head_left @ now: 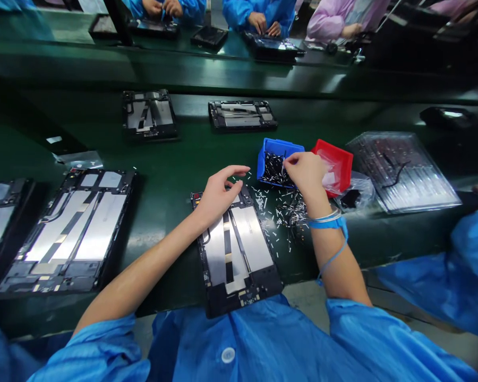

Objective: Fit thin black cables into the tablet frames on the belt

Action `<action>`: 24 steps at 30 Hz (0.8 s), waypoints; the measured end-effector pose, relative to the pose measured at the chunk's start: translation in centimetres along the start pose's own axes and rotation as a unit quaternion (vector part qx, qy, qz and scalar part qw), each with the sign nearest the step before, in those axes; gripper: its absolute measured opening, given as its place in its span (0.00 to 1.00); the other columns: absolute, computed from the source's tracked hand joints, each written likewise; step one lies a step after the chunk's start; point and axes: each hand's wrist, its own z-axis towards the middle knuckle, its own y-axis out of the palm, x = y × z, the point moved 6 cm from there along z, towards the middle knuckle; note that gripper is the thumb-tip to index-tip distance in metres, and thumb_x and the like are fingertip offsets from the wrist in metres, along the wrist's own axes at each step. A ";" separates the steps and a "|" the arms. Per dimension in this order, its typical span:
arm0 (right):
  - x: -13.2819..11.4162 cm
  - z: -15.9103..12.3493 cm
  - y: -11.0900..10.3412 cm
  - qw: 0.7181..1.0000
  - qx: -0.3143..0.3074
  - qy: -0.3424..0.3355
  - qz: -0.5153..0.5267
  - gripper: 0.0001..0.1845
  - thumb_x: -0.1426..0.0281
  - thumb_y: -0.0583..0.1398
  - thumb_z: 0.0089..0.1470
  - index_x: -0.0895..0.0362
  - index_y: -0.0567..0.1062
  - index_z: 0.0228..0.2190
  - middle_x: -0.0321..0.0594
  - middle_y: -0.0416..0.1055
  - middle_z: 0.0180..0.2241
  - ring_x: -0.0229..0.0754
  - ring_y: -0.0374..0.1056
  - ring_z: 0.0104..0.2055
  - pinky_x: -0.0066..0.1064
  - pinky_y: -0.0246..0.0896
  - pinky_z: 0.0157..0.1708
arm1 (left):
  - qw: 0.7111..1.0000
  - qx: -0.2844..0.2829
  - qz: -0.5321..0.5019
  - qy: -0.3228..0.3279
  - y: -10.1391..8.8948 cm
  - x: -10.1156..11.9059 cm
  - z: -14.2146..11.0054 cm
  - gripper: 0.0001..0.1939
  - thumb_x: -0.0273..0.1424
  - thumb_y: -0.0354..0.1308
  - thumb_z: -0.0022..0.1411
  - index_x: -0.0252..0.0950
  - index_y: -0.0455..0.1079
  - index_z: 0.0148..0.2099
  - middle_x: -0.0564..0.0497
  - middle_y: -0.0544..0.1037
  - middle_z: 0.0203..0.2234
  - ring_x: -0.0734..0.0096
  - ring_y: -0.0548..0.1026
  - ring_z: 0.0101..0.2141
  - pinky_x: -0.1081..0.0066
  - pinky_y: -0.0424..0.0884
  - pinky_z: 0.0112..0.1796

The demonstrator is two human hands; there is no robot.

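Note:
In front of me lies an opened tablet (249,239), its silver inside facing up and its near end at the table's edge. My left hand (219,197) is over its far end, thumb and forefinger curved apart with nothing visible between them. At the rim of a blue bin (283,146), my right hand (308,171) is closed in a pinch; whatever its fingertips hold is too small to make out. The bin holds many small black-and-white pieces (274,167). More such pieces (292,209) are strewn beside the tablet. A blue band (327,222) circles my right wrist.
A red bin (342,164) with clear plastic bags adjoins the blue one. Stacked clear trays (406,170) stand further right. Other opened tablets lie left (77,223) and further back (242,114) on the green table (159,175). Co-workers' hands (265,24) work across the line.

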 end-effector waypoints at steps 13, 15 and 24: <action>-5.6 -4.6 -0.7 0.928 -0.114 0.030 0.355 0.09 0.63 0.65 0.42 0.55 0.74 0.22 0.31 0.69 0.20 0.30 0.54 0.17 0.26 0.48 0.15 | 0.998 0.004 -0.058 0.021 0.2 1.6 -0.8 0.15 0.27 0.57 0.60 0.37 0.70 0.51 0.46 0.76 0.51 0.65 0.72 0.52 0.70 0.70 0.43; -7.2 -6.4 -0.7 0.919 -0.152 0.016 0.362 0.08 0.63 0.66 0.42 0.55 0.75 0.22 0.32 0.71 0.21 0.31 0.59 0.19 0.27 0.55 0.18 | 0.993 -0.032 -0.117 -0.008 0.9 1.7 -1.1 0.14 0.31 0.58 0.61 0.36 0.70 0.49 0.45 0.79 0.45 0.65 0.76 0.47 0.70 0.70 0.42; -10.8 -10.2 -3.9 0.968 0.028 -0.213 0.127 0.03 0.71 0.62 0.54 0.52 0.77 0.28 0.36 0.78 0.29 0.38 0.71 0.29 0.32 0.65 0.26 | 0.980 -0.061 -0.170 -0.081 2.0 2.3 -1.9 0.07 0.28 0.54 0.61 0.35 0.74 0.37 0.52 0.78 0.22 0.71 0.77 0.28 0.74 0.68 0.28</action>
